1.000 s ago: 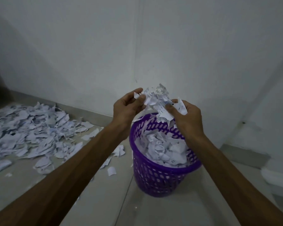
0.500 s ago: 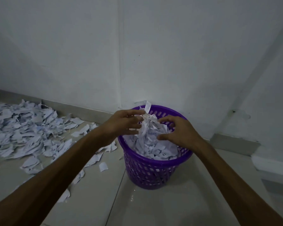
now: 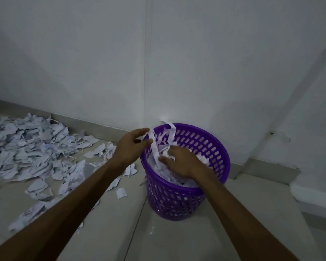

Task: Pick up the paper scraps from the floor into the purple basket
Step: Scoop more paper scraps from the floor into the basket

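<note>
One purple basket (image 3: 211, 146): round, perforated plastic, standing on tiled floor (image 3: 186, 240) in wall corner, filled near rim with crumpled white paper scraps (image 3: 200, 158). Two long paper strips (image 3: 172, 135) stick up above rim. Right hand (image 3: 183, 162) inside basket, fingers curled onto scraps, pressing down. Left hand (image 3: 132, 146) at left rim, fingers loosely spread, fingertips touching one strip; firm grip unclear. Big scrap pile (image 3: 30, 153), torn and flat, uncountable, covers floor left of basket. White walls (image 3: 83, 63) behind.
</note>
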